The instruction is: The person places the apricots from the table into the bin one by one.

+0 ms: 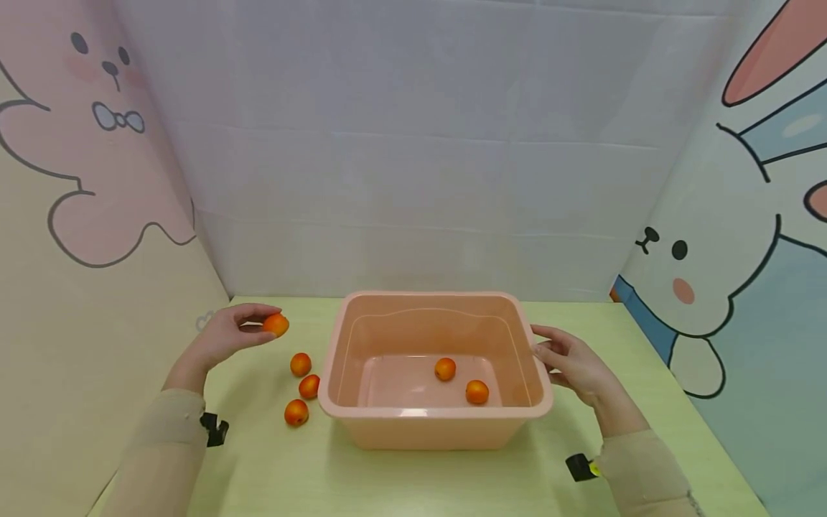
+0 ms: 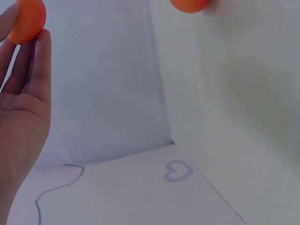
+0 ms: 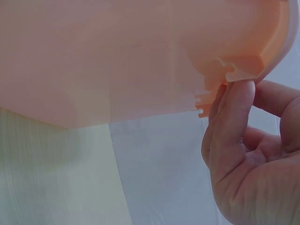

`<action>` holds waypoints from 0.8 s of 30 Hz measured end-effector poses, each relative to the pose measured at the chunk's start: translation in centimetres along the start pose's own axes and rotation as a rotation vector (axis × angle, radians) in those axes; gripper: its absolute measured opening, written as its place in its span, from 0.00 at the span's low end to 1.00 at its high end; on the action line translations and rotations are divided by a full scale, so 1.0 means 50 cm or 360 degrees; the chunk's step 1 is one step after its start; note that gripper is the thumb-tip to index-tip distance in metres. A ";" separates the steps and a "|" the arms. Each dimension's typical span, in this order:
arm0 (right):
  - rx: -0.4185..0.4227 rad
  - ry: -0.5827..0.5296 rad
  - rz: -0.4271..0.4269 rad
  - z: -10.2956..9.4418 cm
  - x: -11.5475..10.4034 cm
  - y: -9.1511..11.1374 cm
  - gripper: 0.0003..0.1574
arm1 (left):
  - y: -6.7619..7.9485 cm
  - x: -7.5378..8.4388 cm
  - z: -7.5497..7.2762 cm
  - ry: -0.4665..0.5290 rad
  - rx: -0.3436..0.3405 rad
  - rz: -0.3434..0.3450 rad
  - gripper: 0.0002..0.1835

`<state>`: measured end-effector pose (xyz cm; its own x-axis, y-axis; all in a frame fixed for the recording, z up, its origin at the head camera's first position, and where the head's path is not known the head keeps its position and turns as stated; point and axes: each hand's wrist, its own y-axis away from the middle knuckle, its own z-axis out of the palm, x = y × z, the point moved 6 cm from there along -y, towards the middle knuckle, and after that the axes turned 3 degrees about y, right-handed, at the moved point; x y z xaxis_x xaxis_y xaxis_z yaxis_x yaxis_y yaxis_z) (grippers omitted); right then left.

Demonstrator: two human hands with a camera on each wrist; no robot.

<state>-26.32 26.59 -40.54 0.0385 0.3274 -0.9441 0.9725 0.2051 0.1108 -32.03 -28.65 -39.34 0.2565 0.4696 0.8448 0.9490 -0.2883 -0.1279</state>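
Note:
My left hand (image 1: 234, 333) pinches a small orange (image 1: 276, 325) between thumb and fingertips, held above the table left of a pink plastic basin (image 1: 420, 412). The left wrist view shows that same orange (image 2: 29, 21) at the fingertips, the palm partly cut off by the frame edge. My right hand (image 1: 575, 361) grips the basin's right rim, its fingers (image 3: 233, 117) bent up under the lip in the right wrist view. Inside the basin, two oranges lie on the floor, one orange (image 1: 445, 369) behind the other orange (image 1: 477, 392).
Three loose oranges lie on the table left of the basin: a rear orange (image 1: 300, 364), a middle orange (image 1: 309, 386) close by the basin's rim, and a front orange (image 1: 296, 413). A pale back wall (image 1: 420, 158) and printed side walls enclose the light green table (image 1: 413, 481).

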 end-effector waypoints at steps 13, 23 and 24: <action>-0.0013 -0.0029 -0.0008 -0.002 0.005 -0.003 0.41 | -0.109 0.187 0.037 0.0027 -0.0131 0.0176 0.26; 0.0004 -0.0021 0.0017 0.000 0.002 -0.001 0.42 | -0.162 0.300 0.116 0.0074 -0.0290 0.0400 0.25; 0.0005 -0.0020 0.0016 -0.001 0.002 0.000 0.42 | -0.166 0.311 0.124 0.0070 -0.0303 0.0434 0.25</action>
<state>-26.34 26.65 -40.62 0.0511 0.3177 -0.9468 0.9727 0.1990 0.1193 -34.76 -13.78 -28.36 0.4839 0.3183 0.8152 0.7941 -0.5511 -0.2562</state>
